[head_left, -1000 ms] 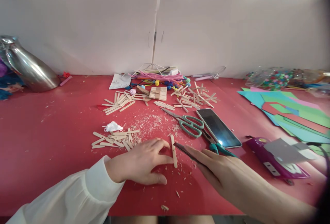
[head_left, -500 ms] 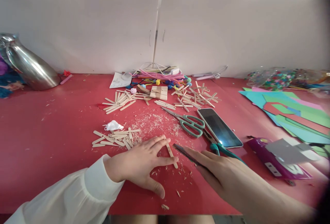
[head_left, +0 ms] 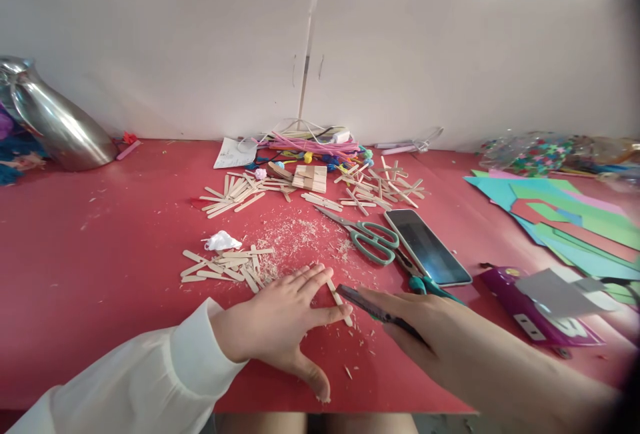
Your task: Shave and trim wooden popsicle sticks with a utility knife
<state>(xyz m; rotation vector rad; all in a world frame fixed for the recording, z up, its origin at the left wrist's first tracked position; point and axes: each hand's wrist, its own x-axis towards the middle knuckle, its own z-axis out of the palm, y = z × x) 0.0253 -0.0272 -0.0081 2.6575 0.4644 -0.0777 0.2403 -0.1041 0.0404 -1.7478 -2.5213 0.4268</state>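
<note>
My left hand, in a white cuff, lies with its fingers spread. Its index and middle fingertips press both ends of a wooden craft stick against the red table, and its thumb points toward the front edge. My right hand is closed around a dark utility knife, whose tip points at the stick from the right, a small gap away. Wood shavings are scattered beyond the hands. Left of them lies a loose pile of craft sticks, with crumpled white tissue behind it.
Green-handled scissors, a phone and teal-handled pliers lie beyond my right hand. Farther right are a purple case and coloured paper. A steel jug stands left. White panels close the back.
The knife has tilted a little in my right hand, so more of it shows. My left hand keeps holding the stick down. The whole view has shifted slightly.
</note>
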